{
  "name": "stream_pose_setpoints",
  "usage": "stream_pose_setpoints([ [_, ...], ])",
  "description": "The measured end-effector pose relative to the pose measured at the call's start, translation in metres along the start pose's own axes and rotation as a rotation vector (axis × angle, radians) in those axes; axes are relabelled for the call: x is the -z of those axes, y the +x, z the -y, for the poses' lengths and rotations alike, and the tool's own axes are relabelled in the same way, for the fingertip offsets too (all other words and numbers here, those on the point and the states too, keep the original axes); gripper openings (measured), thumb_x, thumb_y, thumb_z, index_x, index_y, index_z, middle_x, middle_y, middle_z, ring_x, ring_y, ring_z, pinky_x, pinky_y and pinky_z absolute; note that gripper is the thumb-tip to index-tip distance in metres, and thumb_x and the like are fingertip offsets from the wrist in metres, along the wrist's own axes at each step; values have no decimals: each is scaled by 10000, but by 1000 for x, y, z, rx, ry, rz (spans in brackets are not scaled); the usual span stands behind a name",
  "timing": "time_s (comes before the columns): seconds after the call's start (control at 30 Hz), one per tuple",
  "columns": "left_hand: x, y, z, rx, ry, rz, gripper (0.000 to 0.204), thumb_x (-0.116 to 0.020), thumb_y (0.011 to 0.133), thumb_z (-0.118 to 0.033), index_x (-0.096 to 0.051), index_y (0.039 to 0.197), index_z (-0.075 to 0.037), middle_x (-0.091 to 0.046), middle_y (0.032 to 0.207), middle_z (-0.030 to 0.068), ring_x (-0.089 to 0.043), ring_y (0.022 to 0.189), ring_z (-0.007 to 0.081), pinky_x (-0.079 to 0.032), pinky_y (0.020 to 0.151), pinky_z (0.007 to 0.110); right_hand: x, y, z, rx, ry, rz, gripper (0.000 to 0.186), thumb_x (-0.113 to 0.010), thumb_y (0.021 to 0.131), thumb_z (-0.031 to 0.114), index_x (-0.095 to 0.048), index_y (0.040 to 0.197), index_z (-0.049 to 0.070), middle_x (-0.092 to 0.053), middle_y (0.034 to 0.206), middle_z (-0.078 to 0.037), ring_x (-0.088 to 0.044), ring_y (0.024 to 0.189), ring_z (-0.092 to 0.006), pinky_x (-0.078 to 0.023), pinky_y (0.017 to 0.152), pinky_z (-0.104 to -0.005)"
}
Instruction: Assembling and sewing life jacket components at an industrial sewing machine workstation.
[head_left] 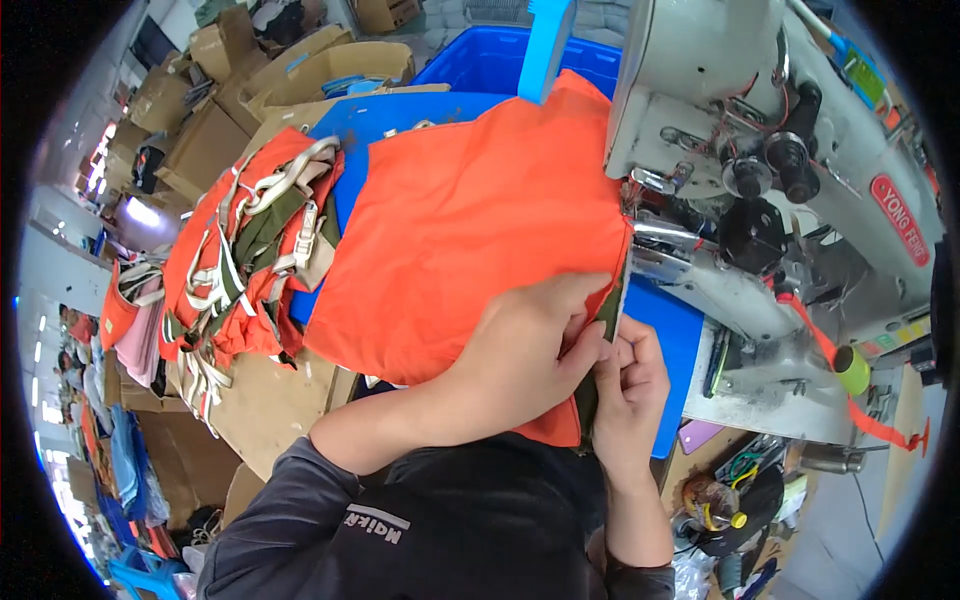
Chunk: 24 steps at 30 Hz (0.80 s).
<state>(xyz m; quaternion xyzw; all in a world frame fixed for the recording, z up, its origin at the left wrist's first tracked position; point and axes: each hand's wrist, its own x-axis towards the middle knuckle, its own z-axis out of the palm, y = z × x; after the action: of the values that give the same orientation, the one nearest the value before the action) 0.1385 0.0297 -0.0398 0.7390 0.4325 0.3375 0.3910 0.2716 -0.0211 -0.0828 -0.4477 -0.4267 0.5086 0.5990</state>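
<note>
A large orange fabric panel [470,220] lies over the blue table top, its right edge running up to the needle area of a white sewing machine [690,60]. Along that edge shows a strip of dark green fabric [590,392]. My left hand [535,335] rests on the orange panel near its right edge, thumb and index finger pinching the layered edge. Just to the right, my right hand [630,385] has its fingers curled closed on the same edge from the outer side. The fabric right under the machine's foot is partly hidden.
Left of the panel lies a heap of orange and green pieces with white straps [290,200]. Behind stand a blue crate [480,65] and cardboard boxes [200,130]. Orange tape [815,330] hangs from the machine. Scissors [742,466] and a bottle [712,502] sit lower right.
</note>
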Motion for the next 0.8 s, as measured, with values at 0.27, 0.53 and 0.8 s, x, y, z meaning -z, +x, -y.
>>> stream_pose_setpoints([
  [0.27,-23,-3,-10,-246,156,-167,323,-604,847,28,-627,1169,38,-580,767,157,-603,608,299,-468,529,362,0,-2,2,59,33,-56,238,-445,1020,3,-489,1248,-48,-660,1077,-106,-622,992,-108,-478,881,-239],
  [0.53,-26,15,-4,-251,218,-181,319,-598,842,12,-616,1156,65,-559,778,155,-598,626,301,-466,526,388,-1,20,4,38,76,-77,219,-457,1039,86,-525,1208,-36,-665,1072,-97,-611,972,-83,-473,838,-210],
  [0.8,-24,32,4,-307,261,-216,308,-593,843,-17,-606,1141,61,-569,804,153,-608,642,307,-471,523,402,-3,37,2,49,88,-103,224,-463,1037,88,-527,1213,-35,-664,1071,-83,-607,965,-74,-466,824,-206],
])
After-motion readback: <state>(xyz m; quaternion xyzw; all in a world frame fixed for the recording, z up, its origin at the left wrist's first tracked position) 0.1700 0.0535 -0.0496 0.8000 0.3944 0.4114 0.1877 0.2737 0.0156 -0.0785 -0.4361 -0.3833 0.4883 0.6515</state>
